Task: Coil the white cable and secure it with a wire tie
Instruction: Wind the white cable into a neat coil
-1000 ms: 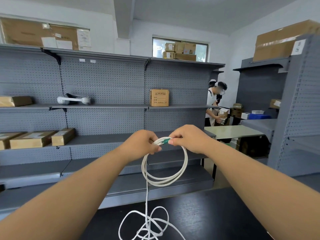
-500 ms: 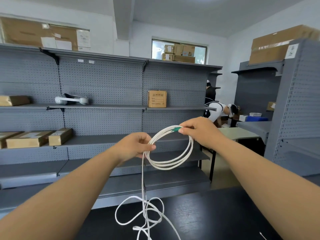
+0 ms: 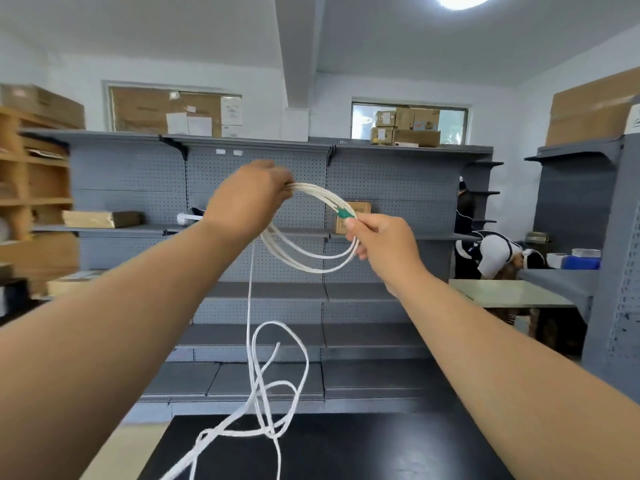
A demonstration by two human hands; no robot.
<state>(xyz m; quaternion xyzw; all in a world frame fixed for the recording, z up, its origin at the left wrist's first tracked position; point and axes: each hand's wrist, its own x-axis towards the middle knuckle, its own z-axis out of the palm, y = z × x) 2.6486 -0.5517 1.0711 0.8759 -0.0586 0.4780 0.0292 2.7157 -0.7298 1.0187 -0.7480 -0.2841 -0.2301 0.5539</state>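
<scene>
I am holding the white cable (image 3: 304, 265) up in front of me, wound in several loops between my hands. My left hand (image 3: 249, 199) is gripping the top of the coil, fingers curled round the strands. My right hand (image 3: 377, 240) is pinching the coil just below its green plug (image 3: 344, 213). The loose tail is hanging down to the black worktop (image 3: 346, 445). The cardboard box (image 3: 362, 207) on the shelf behind is showing a label too small to read.

White cable (image 3: 308, 265) smooth plastic sheath; table (image 3: 346, 448) matt black; shelving (image 3: 398, 174) perforated grey metal.
</scene>
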